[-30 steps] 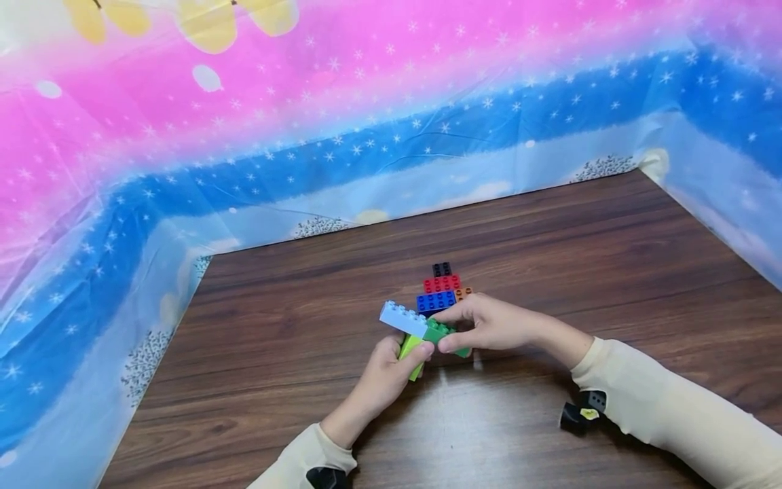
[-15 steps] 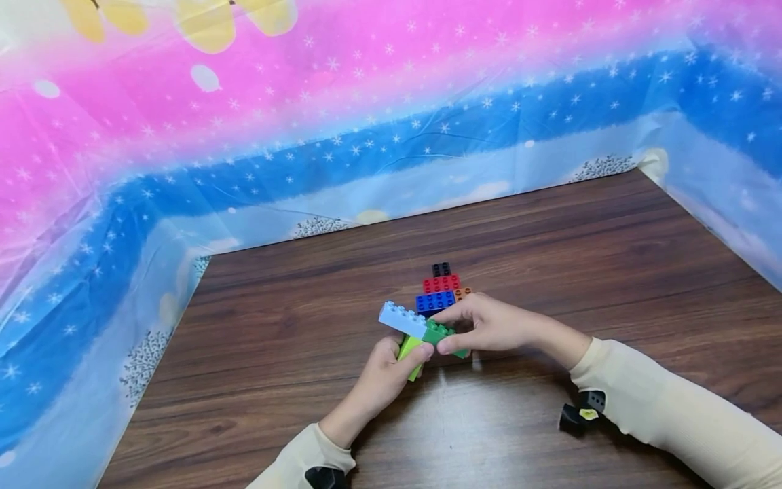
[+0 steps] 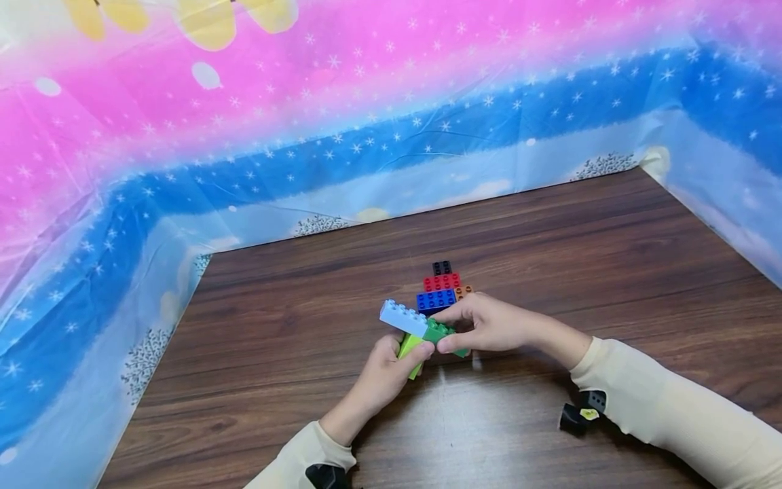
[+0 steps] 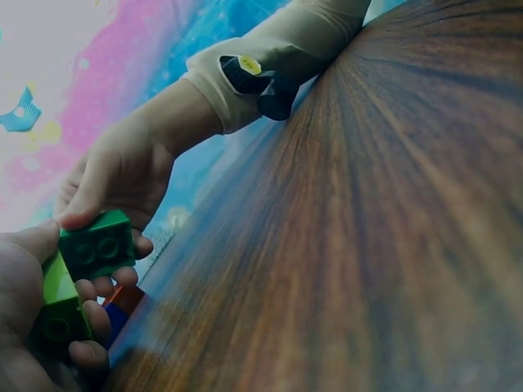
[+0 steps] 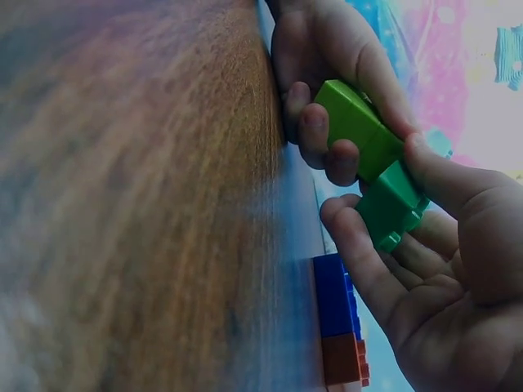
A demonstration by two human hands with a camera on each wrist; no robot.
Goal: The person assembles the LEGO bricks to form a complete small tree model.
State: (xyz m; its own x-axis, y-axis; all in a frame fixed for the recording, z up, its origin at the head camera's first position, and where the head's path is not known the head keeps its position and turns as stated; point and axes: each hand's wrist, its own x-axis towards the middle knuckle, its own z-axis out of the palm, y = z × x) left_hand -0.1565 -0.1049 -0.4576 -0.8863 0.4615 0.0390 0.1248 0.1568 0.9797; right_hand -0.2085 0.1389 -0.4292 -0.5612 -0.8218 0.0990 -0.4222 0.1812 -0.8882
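My left hand (image 3: 385, 372) grips a lime green toy brick (image 5: 358, 135), thumb along its top and fingers curled beneath. A light blue brick (image 3: 402, 316) with a row of studs juts up and left from above the lime one. Between thumb and fingers of my right hand (image 3: 493, 322) is a dark green brick (image 4: 98, 245), its end against the light blue brick in the head view. Both hands meet over the table, thumbs close together. The light blue brick is mostly hidden in the right wrist view, where only a pale corner shows.
Just beyond the hands on the wooden table (image 3: 293, 319) lie a blue brick (image 3: 435, 299), an orange brick (image 3: 464, 292), a red brick (image 3: 442, 282) and a black brick (image 3: 441, 267), grouped together. A printed cloth (image 3: 379, 149) hangs along the table's far and side edges.
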